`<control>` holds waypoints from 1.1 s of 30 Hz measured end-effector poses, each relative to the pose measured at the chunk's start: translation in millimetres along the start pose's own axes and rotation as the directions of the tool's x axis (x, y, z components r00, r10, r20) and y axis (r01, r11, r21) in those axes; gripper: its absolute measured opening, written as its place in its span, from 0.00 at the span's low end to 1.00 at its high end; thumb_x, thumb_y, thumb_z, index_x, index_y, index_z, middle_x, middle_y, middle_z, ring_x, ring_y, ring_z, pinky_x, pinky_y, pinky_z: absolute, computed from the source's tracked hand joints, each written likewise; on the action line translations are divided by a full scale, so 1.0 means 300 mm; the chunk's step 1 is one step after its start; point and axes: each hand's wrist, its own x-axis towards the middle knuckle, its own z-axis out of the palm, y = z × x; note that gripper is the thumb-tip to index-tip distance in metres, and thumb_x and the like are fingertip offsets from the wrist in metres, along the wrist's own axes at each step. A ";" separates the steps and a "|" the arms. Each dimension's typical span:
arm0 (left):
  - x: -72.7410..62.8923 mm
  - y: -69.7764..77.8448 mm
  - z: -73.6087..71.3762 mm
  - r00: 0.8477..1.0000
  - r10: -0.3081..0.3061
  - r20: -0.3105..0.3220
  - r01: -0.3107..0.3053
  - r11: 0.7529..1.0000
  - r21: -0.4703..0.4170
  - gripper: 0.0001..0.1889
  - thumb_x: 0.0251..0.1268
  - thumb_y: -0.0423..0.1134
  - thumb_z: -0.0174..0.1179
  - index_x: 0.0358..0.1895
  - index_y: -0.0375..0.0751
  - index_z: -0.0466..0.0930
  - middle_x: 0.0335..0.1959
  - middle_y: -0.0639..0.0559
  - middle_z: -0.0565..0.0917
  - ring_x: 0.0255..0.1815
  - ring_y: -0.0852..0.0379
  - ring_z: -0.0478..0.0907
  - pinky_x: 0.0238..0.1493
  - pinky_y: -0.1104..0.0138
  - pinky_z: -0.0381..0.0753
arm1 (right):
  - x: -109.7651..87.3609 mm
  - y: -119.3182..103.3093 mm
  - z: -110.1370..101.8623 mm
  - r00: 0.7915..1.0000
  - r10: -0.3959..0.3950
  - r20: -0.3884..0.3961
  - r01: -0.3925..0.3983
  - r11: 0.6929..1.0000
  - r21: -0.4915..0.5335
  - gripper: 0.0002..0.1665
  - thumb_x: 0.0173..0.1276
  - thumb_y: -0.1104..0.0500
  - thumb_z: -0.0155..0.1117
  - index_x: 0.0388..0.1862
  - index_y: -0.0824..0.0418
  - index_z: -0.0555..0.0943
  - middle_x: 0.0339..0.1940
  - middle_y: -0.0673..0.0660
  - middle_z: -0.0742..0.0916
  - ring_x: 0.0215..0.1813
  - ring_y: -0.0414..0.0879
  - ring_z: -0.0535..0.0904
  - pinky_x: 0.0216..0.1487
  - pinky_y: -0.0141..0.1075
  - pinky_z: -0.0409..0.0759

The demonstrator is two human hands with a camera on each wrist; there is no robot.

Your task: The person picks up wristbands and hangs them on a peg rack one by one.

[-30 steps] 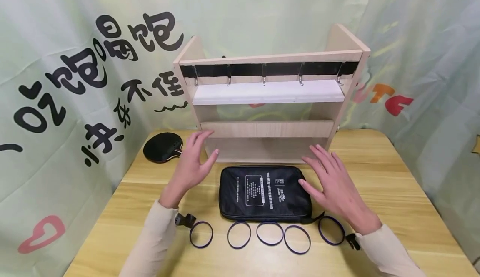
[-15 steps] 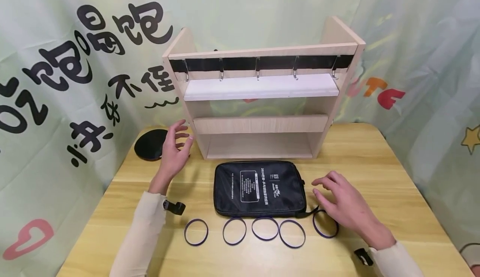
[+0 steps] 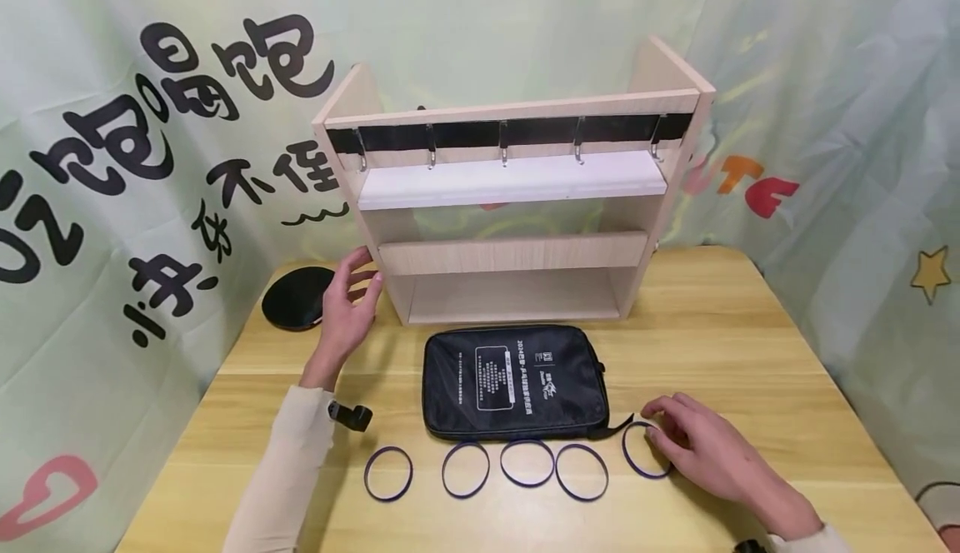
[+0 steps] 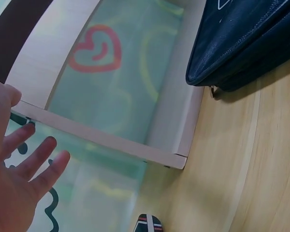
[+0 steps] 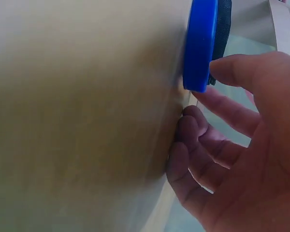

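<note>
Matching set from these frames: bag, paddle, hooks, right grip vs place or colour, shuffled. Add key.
Column 1
1. Bag
2. Paddle
3. Hooks
4. Right grip

Column 2
A. On the black strip
B. At the rightmost ring
C. Left of the rack in the head view
D. Black with white print

Pairs
1-D
2-C
3-A
4-B
</note>
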 end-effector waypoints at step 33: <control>0.014 -0.035 0.037 0.987 0.123 -0.104 -0.124 0.992 0.003 0.24 0.80 0.34 0.65 0.74 0.40 0.75 0.66 0.36 0.86 0.57 0.34 0.89 0.44 0.77 0.86 | 0.022 0.051 -0.025 0.994 -0.080 0.077 0.055 0.958 0.281 0.06 0.73 0.69 0.73 0.41 0.58 0.86 0.33 0.43 0.88 0.33 0.29 0.79 0.31 0.29 0.81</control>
